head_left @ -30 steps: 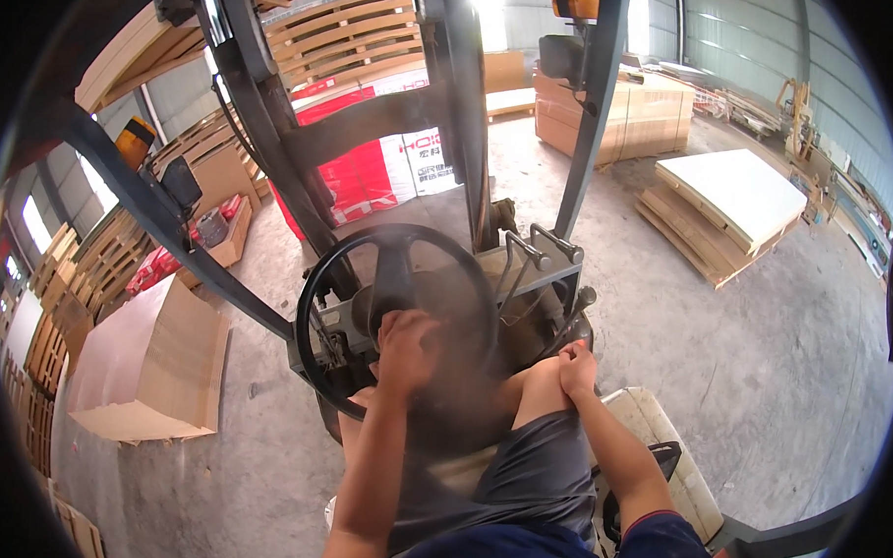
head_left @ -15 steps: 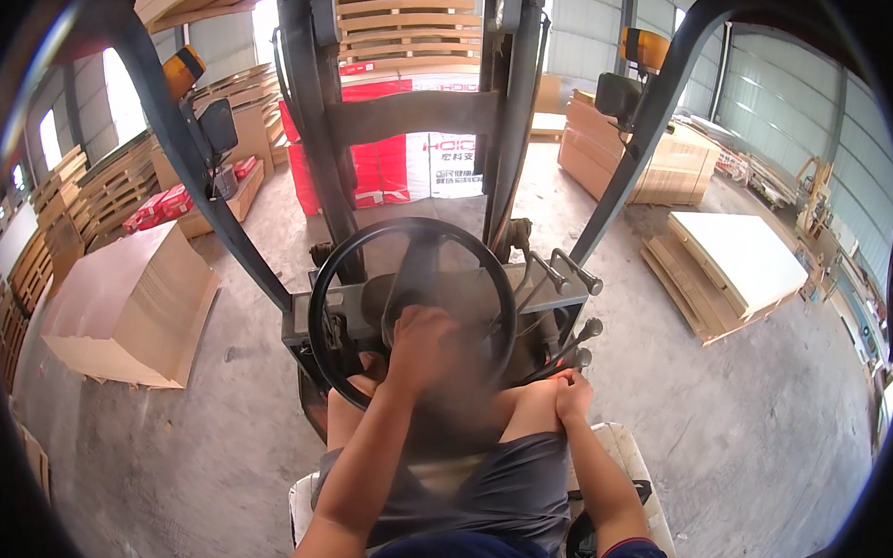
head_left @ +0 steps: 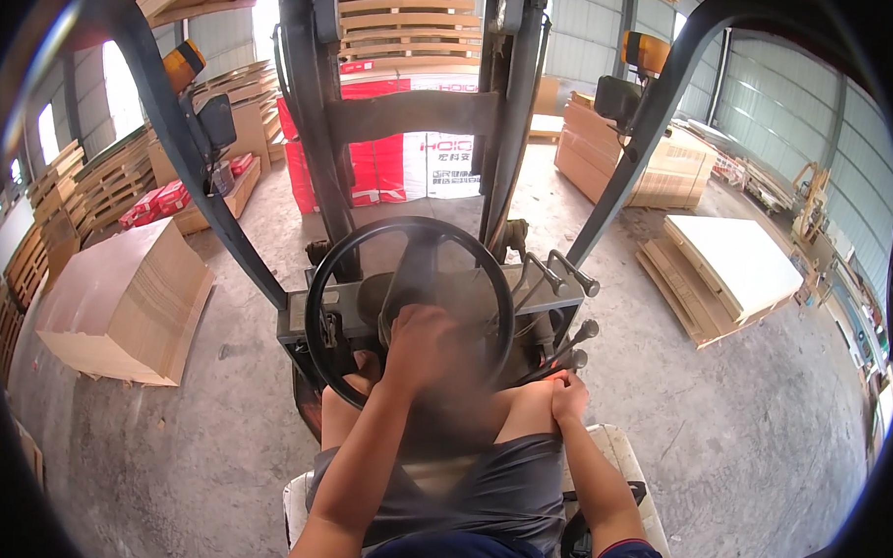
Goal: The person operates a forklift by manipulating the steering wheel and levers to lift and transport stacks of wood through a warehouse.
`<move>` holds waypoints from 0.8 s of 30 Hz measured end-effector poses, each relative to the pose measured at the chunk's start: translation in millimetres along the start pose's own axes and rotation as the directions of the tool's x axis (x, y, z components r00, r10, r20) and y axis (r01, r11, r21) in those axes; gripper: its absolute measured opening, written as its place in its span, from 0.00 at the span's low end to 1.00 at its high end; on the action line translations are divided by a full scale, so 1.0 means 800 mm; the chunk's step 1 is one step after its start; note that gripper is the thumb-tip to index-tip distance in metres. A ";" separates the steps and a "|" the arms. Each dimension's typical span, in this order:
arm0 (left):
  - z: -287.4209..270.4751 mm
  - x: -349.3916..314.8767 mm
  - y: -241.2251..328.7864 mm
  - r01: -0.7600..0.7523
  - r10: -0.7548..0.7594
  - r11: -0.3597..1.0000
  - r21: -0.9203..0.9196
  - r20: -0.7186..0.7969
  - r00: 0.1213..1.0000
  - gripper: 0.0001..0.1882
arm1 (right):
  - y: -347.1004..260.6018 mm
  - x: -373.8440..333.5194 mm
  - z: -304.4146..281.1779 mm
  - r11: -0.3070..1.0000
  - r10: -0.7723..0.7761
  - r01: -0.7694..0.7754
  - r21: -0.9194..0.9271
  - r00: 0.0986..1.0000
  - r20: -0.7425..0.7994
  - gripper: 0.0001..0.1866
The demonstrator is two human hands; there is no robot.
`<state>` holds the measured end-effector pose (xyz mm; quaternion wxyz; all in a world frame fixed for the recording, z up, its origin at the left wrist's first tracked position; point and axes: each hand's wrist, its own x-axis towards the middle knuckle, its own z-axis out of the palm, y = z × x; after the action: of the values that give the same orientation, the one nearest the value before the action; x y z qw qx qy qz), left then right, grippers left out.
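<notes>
I sit at the controls of a forklift. My left hand (head_left: pixel 424 347) is closed over the lower middle part of the black steering wheel (head_left: pixel 314 304); a hazy blur covers its fingers, and what lies under the palm is hidden. My right hand (head_left: pixel 569 396) rests on my right knee with its fingers curled, holding nothing that I can see. Just beyond it stand black-knobbed control levers (head_left: pixel 584 330), apart from the hand. Ahead, between the uprights of the mast (head_left: pixel 413 117), shows a large stack wrapped in red and white (head_left: pixel 376 173).
A stack of brown boards (head_left: pixel 121 302) sits on the floor at the left, and white-topped panels (head_left: pixel 732 264) lie at the right. Farther right is a wrapped board stack (head_left: pixel 667 169). Wooden pallets (head_left: pixel 406 24) rise above the red and white stack. Roof posts (head_left: pixel 627 192) frame the cab.
The view has shifted slightly, with the cab and the stacks sitting a little farther left in it. Both hands keep the same places on the wheel and the knee.
</notes>
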<state>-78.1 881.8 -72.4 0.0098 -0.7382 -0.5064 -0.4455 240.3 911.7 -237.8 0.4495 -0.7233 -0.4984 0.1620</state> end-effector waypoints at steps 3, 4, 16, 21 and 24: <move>0.001 -0.002 -0.003 0.015 -0.015 1.000 -0.001 0.001 1.000 0.14 | -0.009 -0.005 -0.003 1.000 -0.019 0.019 0.001 1.000 -0.009 0.10; 0.001 -0.002 -0.003 0.015 -0.015 1.000 0.001 0.000 1.000 0.14 | -0.011 -0.006 -0.004 1.000 -0.028 0.028 0.003 1.000 -0.011 0.10; 0.000 -0.001 -0.005 0.007 -0.007 1.000 0.007 0.003 1.000 0.15 | -0.007 -0.004 -0.003 1.000 -0.026 0.026 -0.013 1.000 -0.010 0.09; 0.000 0.000 -0.006 0.003 -0.003 1.000 0.012 0.002 1.000 0.15 | -0.005 -0.002 -0.001 1.000 -0.016 0.016 0.000 1.000 0.000 0.09; 0.002 0.000 -0.004 -0.042 0.044 0.999 0.028 -0.052 0.998 0.10 | 0.001 0.000 0.000 1.000 -0.010 0.010 -0.017 1.000 0.001 0.09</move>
<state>-79.5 884.0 -74.3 0.0428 -0.7367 -0.4960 -0.4577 240.4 911.9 -238.4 0.4440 -0.7245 -0.5036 0.1560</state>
